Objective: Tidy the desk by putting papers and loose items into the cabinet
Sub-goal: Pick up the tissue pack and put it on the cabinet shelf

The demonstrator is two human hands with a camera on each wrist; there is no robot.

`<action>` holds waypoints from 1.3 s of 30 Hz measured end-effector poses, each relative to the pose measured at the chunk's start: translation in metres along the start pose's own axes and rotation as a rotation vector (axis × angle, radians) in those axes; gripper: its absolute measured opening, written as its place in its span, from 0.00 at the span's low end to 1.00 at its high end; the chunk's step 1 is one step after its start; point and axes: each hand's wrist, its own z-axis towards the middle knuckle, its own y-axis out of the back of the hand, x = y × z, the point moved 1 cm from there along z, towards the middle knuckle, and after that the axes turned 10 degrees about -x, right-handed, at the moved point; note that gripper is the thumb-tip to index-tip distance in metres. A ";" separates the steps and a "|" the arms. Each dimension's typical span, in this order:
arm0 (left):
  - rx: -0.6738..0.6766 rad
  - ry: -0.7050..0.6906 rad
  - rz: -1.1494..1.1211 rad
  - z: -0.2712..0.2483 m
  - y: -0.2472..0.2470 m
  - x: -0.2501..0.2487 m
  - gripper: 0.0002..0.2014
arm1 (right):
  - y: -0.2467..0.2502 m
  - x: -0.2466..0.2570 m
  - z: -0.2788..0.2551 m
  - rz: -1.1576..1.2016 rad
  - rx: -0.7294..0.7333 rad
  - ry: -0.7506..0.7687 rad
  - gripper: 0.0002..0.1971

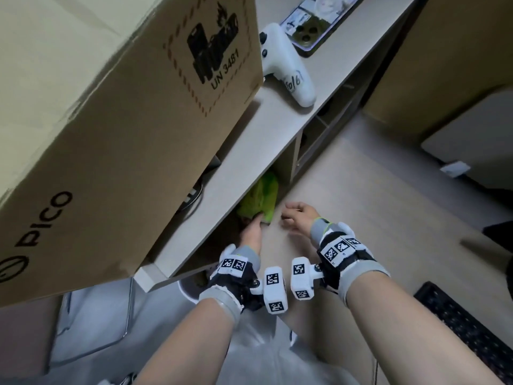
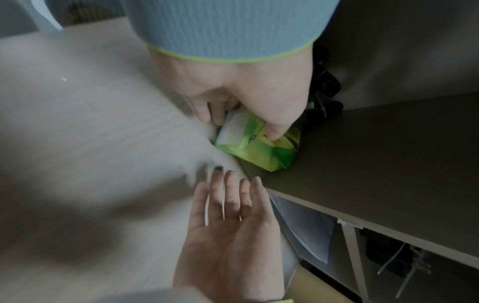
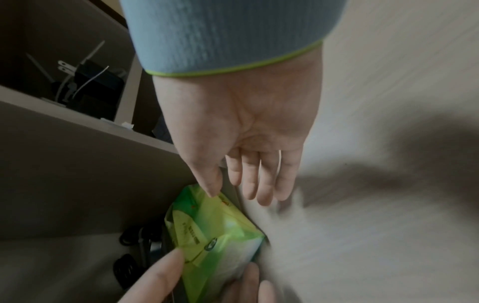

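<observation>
A green tissue pack (image 1: 261, 195) sits in the dark cabinet opening under the desk top (image 1: 277, 129). My left hand (image 1: 252, 229) reaches into that opening and pinches the pack (image 2: 259, 147) between thumb and fingers (image 2: 204, 114). My right hand (image 1: 291, 215) hovers just right of the pack, palm open and fingers (image 3: 261, 184) straight, holding nothing. In the right wrist view the pack (image 3: 215, 235) lies below the right hand (image 3: 238, 194), whose thumb tip is at the pack's upper corner. A light wood panel (image 2: 90, 143) runs along the pack's side.
A big cardboard box (image 1: 111, 134), a white controller (image 1: 288, 70) and a phone (image 1: 313, 26) lie on the desk. Black cables (image 2: 326, 86) sit behind the pack. Neighbouring compartments hold papers (image 2: 305, 231) and a black device with wires (image 2: 394, 256). A black keyboard (image 1: 466, 329) lies at the right.
</observation>
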 end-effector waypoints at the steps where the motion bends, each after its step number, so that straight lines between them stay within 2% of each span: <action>1: 0.007 -0.010 -0.004 -0.009 -0.002 -0.006 0.38 | 0.004 -0.001 -0.001 0.000 -0.001 0.003 0.18; 3: 0.022 -0.034 0.023 -0.006 -0.009 -0.006 0.42 | 0.012 -0.003 -0.001 0.003 0.002 0.011 0.18; 7: 0.084 -0.023 0.134 -0.023 -0.010 -0.024 0.23 | 0.025 -0.005 0.000 0.020 0.005 0.014 0.19; 10: 0.111 0.042 0.126 -0.022 -0.011 -0.026 0.23 | 0.025 -0.004 0.001 0.022 0.014 0.007 0.19; 12: 0.109 0.065 0.149 -0.021 -0.015 -0.029 0.19 | 0.025 -0.004 0.004 0.028 0.018 -0.001 0.18; 16: 0.075 0.064 0.225 -0.016 -0.021 -0.036 0.15 | 0.024 -0.007 0.007 0.040 0.030 -0.018 0.17; 21: 0.045 0.059 0.235 -0.019 -0.021 -0.036 0.15 | 0.028 -0.009 0.004 0.059 0.024 -0.029 0.15; 24: -0.009 -0.021 0.282 -0.029 -0.016 -0.037 0.25 | 0.037 -0.008 -0.005 0.093 0.010 -0.019 0.15; 27: -0.125 -0.205 0.354 -0.042 -0.020 -0.030 0.27 | 0.047 -0.009 -0.018 0.092 0.003 -0.003 0.13; 29: -0.150 -0.333 0.359 -0.071 -0.025 -0.017 0.31 | 0.066 -0.018 -0.037 0.112 -0.027 0.025 0.13; 31: -0.052 -0.401 0.285 -0.086 -0.035 -0.008 0.31 | 0.079 -0.025 -0.049 0.131 -0.049 0.039 0.13; 35: 0.309 -0.389 0.282 -0.131 -0.058 0.037 0.17 | 0.139 -0.068 -0.087 0.255 -0.131 0.032 0.11; 39: 0.477 -0.441 0.375 -0.194 -0.094 0.082 0.11 | 0.211 -0.132 -0.132 0.464 -0.319 -0.020 0.11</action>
